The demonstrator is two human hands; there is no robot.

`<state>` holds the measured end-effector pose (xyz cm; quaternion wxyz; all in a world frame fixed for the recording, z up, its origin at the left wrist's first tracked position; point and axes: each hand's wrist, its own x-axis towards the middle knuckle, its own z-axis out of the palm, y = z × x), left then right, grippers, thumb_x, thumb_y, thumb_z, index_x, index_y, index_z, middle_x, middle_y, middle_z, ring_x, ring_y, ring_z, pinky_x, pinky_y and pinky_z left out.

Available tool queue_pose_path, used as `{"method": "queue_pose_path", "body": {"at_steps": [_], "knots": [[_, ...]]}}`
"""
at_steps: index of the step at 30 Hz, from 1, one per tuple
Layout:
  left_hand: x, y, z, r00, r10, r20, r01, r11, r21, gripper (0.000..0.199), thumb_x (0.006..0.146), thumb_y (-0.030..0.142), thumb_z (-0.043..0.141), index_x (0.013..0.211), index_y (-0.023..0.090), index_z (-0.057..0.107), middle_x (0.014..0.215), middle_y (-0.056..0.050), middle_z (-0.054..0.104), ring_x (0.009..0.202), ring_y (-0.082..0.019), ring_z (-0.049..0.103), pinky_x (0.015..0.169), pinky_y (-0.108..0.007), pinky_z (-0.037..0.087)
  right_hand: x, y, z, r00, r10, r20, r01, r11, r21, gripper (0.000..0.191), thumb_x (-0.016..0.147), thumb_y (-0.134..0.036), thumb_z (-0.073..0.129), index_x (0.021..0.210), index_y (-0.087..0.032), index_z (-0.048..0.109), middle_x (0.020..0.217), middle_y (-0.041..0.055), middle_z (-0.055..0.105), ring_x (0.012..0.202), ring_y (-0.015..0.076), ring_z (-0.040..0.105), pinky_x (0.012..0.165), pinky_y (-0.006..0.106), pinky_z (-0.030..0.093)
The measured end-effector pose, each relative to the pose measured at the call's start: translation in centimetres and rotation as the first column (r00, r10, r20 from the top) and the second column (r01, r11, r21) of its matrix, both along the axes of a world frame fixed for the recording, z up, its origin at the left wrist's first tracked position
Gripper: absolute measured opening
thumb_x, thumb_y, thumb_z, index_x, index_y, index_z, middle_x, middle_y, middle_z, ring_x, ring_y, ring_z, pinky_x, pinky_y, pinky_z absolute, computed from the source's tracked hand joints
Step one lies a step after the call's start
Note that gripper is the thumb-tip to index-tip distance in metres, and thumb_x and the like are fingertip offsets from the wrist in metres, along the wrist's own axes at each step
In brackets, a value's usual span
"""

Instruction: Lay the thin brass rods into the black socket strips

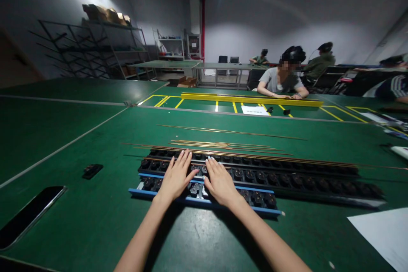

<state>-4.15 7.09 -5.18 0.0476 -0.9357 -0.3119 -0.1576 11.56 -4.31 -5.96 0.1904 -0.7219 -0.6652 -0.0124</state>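
Note:
My left hand lies flat across the rows of black parts, its fingers stretched forward toward the thin rods. Beside it, my right hand rests with fingers extended over the same rows. Under both palms runs a blue channel rail with black round-topped parts set along it. Just behind sits a longer dark rail filled with similar parts. Several thin copper-coloured rods lie lengthwise over the farthest row. Neither hand grips anything that I can see.
A loose black part and a phone lie at left on the green table. White paper is at right. Across the table, a person leans by a long yellow rail.

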Motion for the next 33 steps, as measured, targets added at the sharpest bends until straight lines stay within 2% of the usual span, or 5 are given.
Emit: {"method": "queue_pose_path", "body": {"at_steps": [3,8,13,17,33], "knots": [[0.7,-0.5,-0.4,0.996,-0.084,-0.035,0.083,0.996,-0.030,0.065,0.092,0.056,0.027,0.146,0.023,0.015,0.151,-0.008,0.025,0.139,-0.022,0.023,0.111,-0.046,0.024,0.0,0.0,-0.2,1.000,0.001,0.004,-0.001,1.000,0.015,0.056,0.091,-0.033,0.033,0.140,-0.007,0.036,0.146,0.0136,0.034,0.137,0.0230,0.027,0.111,0.043,0.027],[0.9,-0.7,-1.0,0.996,-0.074,-0.040,0.072,0.996,-0.051,0.066,0.092,0.056,0.028,0.146,0.021,0.017,0.151,-0.009,0.026,0.139,-0.023,0.025,0.110,-0.046,0.027,0.1,0.0,-0.4,1.000,0.007,0.012,-0.008,1.000,0.028,0.055,0.089,-0.027,0.034,0.141,-0.007,0.035,0.147,0.0124,0.033,0.138,0.0215,0.025,0.112,0.041,0.026],[0.9,-0.5,-1.0,0.995,-0.081,-0.059,0.074,0.991,-0.110,0.053,0.094,0.032,0.026,0.145,0.017,0.022,0.151,-0.008,0.025,0.139,-0.019,0.023,0.111,-0.044,0.028,0.0,0.0,-0.2,1.000,-0.005,0.007,0.005,1.000,0.016,0.056,0.087,-0.024,0.034,0.141,-0.007,0.034,0.147,0.0118,0.032,0.138,0.0218,0.026,0.112,0.040,0.025],[1.0,-0.6,-0.9,0.995,-0.082,-0.053,0.074,0.987,-0.141,0.056,0.089,0.020,0.028,0.144,0.013,0.023,0.152,-0.009,0.023,0.140,-0.019,0.021,0.111,-0.044,0.027,-0.1,0.0,-0.2,1.000,-0.007,0.004,0.007,1.000,0.013,0.058,0.086,-0.022,0.035,0.141,-0.006,0.034,0.148,0.0122,0.032,0.138,0.0220,0.025,0.112,0.040,0.025],[1.3,-0.7,-0.1,0.994,-0.051,-0.096,0.031,0.980,-0.195,0.054,0.092,0.025,0.026,0.145,0.017,0.023,0.152,-0.007,0.023,0.139,-0.018,0.022,0.112,-0.044,0.027,0.1,0.0,0.1,1.000,0.010,-0.001,-0.010,0.999,-0.037,0.058,0.088,-0.025,0.035,0.143,-0.007,0.031,0.149,0.0124,0.029,0.138,0.0213,0.024,0.113,0.040,0.023]]}}
